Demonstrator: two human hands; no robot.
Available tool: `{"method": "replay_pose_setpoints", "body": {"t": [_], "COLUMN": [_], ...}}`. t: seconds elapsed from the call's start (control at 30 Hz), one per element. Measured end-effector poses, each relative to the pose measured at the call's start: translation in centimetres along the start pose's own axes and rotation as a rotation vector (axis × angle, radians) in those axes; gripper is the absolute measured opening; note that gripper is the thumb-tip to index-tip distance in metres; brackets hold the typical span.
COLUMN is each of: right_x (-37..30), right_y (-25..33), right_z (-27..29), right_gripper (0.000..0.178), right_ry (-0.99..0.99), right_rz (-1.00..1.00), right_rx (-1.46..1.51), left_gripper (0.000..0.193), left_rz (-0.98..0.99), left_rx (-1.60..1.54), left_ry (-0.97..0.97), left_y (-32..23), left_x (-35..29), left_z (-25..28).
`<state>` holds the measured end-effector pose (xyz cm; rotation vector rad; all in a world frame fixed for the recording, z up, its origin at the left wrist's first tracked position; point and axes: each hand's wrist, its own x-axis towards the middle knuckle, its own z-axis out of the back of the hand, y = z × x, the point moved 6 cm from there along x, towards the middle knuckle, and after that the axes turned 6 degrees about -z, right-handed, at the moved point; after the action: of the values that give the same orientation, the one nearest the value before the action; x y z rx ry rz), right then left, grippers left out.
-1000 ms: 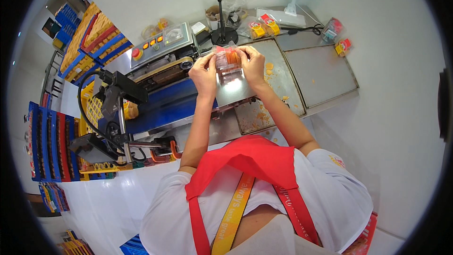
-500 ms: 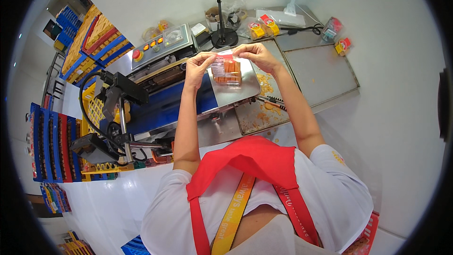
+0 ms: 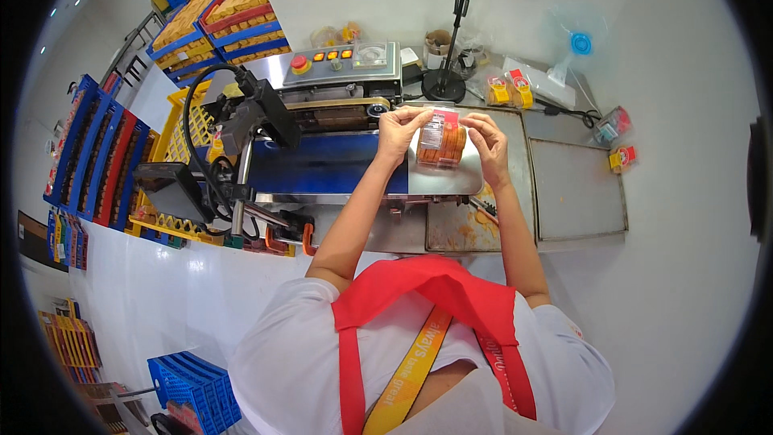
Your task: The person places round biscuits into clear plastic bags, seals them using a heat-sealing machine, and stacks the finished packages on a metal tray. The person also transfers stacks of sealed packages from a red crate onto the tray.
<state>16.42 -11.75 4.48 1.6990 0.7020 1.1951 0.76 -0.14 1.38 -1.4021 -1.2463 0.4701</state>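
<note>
**Over the steel plate [image 3: 460, 181], your snack packet [image 3: 442, 143] faced up**

Your left hand [image 3: 396, 136] gripped its upper left corner, likely keeping the contents visible; whether your right hand's [image 3: 493, 153] grip touched it, I couldn't tell. A blue belt [image 3: 326, 167] lay alongside. Half a second earlier, both hands pinched the top; the right had since dropped lower.

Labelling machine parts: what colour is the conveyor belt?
The conveyor belt is blue, clearest in the head view.

I can see room for a hand above the blue belt [image 3: 322, 165], left of the packet [image 3: 441, 143]. The black lamp stand [image 3: 444, 85] blocks the far side.
</note>
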Motion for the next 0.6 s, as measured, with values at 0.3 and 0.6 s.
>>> {"method": "replay_pose_setpoints", "body": {"t": [0.3,0.6], "right_x": [0.8,0.5], "right_y": [-2.2,-4.5], "right_z": [0.9,1.7], "right_gripper": [0.009,0.009], "right_ry": [-0.110,-0.154], "right_rz": [-0.062,-0.220], "right_rx": [0.039,0.282], "left_gripper": [0.012,0.016], "left_rz": [0.072,0.121], "left_rx": [0.048,-0.019], "left_ry": [0.092,0.053], "left_y": [-0.3,0.2], "left_x": [-0.4,-0.5], "left_z": [-0.2,-0.6]}}
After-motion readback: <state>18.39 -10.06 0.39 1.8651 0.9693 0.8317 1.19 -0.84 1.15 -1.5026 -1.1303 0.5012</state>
